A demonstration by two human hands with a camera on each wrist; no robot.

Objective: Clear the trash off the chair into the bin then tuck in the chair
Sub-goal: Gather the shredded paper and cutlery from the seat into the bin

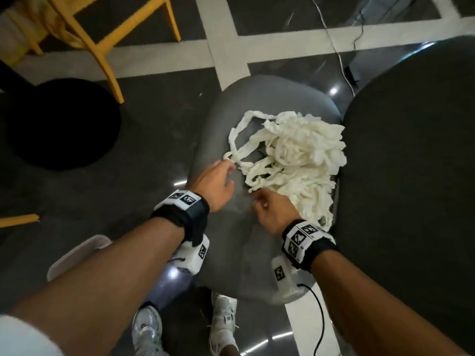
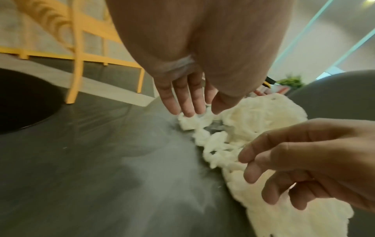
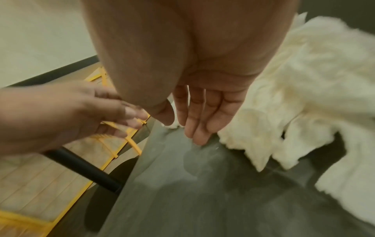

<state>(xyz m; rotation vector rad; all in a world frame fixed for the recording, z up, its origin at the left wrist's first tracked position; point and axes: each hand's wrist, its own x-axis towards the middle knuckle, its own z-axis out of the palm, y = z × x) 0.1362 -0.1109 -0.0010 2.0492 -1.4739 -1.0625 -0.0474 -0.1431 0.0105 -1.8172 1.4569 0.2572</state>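
A heap of white crumpled paper strips [image 1: 290, 155] lies on the grey chair seat [image 1: 246, 242], against the dark backrest [image 1: 411, 160]. My left hand [image 1: 218, 183] hovers at the heap's near left edge, fingers straight, its fingertips [image 2: 187, 112] touching the end of one strip [image 2: 187, 122]. My right hand [image 1: 270, 209] is beside it at the heap's near edge, fingers relaxed, its fingertips [image 3: 198, 137] just above the seat [image 3: 202, 192]. Neither hand holds anything. The paper heap [image 3: 304, 102] lies to the right of the right hand.
A pale bin [image 1: 77, 255] stands on the floor at lower left, partly hidden by my left forearm. A yellow wooden chair [image 1: 102, 39] and a black round base [image 1: 61, 124] are at the left. A cable [image 1: 334, 47] runs across the floor behind the seat.
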